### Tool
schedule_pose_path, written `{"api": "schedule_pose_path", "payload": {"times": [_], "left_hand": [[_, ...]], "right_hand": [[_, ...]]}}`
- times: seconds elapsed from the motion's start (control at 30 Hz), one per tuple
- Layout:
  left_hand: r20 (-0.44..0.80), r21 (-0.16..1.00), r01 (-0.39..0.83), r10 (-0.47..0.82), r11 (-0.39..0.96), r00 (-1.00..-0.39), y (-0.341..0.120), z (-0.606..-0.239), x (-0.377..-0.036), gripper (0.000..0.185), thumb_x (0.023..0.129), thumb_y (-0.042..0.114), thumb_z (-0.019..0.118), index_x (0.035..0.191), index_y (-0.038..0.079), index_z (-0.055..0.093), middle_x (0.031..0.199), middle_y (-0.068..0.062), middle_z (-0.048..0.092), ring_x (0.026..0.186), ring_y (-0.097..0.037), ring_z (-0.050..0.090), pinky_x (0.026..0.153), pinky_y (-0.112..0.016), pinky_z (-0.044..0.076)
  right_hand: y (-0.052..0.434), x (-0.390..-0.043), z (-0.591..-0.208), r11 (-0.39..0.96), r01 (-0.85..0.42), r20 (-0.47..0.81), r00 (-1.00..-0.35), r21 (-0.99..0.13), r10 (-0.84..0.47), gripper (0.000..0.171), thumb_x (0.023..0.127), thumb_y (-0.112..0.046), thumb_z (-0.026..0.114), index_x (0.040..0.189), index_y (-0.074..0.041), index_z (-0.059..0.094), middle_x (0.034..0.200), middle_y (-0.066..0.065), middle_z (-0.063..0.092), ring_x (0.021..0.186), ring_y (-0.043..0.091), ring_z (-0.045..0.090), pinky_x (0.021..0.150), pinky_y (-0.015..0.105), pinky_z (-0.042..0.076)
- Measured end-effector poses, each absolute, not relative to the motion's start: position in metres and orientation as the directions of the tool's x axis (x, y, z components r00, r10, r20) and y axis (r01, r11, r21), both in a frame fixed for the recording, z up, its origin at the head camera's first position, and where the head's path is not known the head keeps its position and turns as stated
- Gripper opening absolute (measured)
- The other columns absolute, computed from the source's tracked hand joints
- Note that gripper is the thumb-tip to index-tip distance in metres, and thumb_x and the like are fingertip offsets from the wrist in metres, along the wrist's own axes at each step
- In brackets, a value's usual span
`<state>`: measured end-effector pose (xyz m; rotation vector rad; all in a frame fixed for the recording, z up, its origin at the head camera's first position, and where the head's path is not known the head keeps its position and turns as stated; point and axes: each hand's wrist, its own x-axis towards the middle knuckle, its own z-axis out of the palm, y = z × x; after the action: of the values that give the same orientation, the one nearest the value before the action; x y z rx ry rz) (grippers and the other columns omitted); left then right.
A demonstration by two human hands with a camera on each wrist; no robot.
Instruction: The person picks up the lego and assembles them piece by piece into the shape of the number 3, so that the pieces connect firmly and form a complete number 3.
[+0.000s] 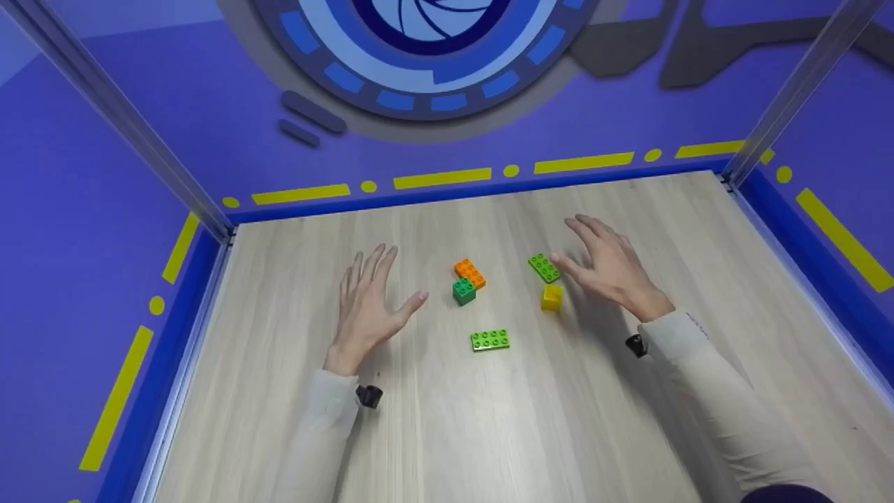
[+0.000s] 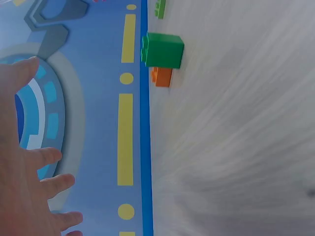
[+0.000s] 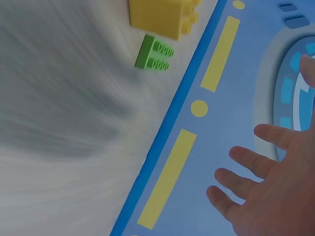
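Observation:
My left hand (image 1: 367, 307) is held over the table with its fingers spread and nothing in it. To its right lie a dark green toy brick (image 1: 464, 290) and an orange toy brick (image 1: 469, 273), overlapping in the head view. My right hand (image 1: 609, 269) also has its fingers extended and holds nothing. Its thumb is near a flat light green brick (image 1: 544, 268), and a yellow brick (image 1: 552, 297) sits just in front of that. Another flat light green brick (image 1: 490, 340) lies nearer, between the hands. In the left wrist view the green brick (image 2: 164, 50) stands before the orange one (image 2: 162, 77).
The wood-patterned table (image 1: 433, 419) is bounded by a blue printed back wall (image 1: 419, 154) and side walls, with metal posts (image 1: 119, 112) at the corners. Each wrist carries a small black camera (image 1: 369, 396).

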<state>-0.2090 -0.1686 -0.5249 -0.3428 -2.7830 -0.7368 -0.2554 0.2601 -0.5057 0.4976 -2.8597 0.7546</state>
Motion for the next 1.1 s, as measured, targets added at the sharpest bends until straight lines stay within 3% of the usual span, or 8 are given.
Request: {"api": "schedule_pose_path", "payload": {"times": [0.2,0.43,0.87,1.1], "left_hand": [[0.311,0.507,0.314,0.169,0.803,-0.935,-0.164,-0.534,-0.192,0.095,0.093,0.069,0.067,0.168,0.018,0.037,0.175,-0.009,0.032,0.164,-0.043,0.017,0.132,-0.065,0.014],[0.306,0.555,0.312,0.159,0.771,-0.939,-0.157,-0.549,-0.178,0.095,0.091,0.066,0.071,0.167,0.018,0.039,0.174,-0.009,0.034,0.162,-0.045,0.021,0.129,-0.069,0.018],[0.323,0.609,0.379,0.219,0.696,-0.921,-0.13,-0.567,-0.165,0.095,0.089,0.062,0.077,0.163,0.012,0.045,0.17,-0.012,0.041,0.156,-0.046,0.035,0.127,-0.067,0.026],[0.267,0.618,0.376,0.266,0.69,-0.926,-0.121,-0.575,-0.159,0.095,0.089,0.063,0.076,0.163,0.013,0.044,0.168,-0.011,0.044,0.156,-0.044,0.036,0.127,-0.065,0.027]], "right_hand": [[0.252,-0.242,-0.516,0.788,-0.365,0.219,-0.931,-0.496,-0.293,0.078,0.103,-0.054,0.066,0.164,-0.012,0.042,0.169,0.019,0.039,0.154,0.043,0.039,0.123,0.069,0.029],[0.246,-0.231,-0.528,0.762,-0.326,0.177,-0.945,-0.559,-0.275,0.081,0.101,-0.06,0.066,0.164,-0.015,0.043,0.169,0.015,0.04,0.155,0.041,0.039,0.124,0.069,0.029],[0.249,-0.221,-0.544,0.698,-0.3,0.162,-0.952,-0.65,-0.258,0.08,0.097,-0.056,0.074,0.16,-0.014,0.048,0.164,0.013,0.047,0.153,0.039,0.042,0.124,0.066,0.034],[0.253,-0.216,-0.555,0.654,-0.303,0.168,-0.95,-0.694,-0.262,0.081,0.091,-0.043,0.086,0.157,-0.011,0.051,0.158,0.013,0.052,0.15,0.039,0.046,0.122,0.065,0.037]]}}
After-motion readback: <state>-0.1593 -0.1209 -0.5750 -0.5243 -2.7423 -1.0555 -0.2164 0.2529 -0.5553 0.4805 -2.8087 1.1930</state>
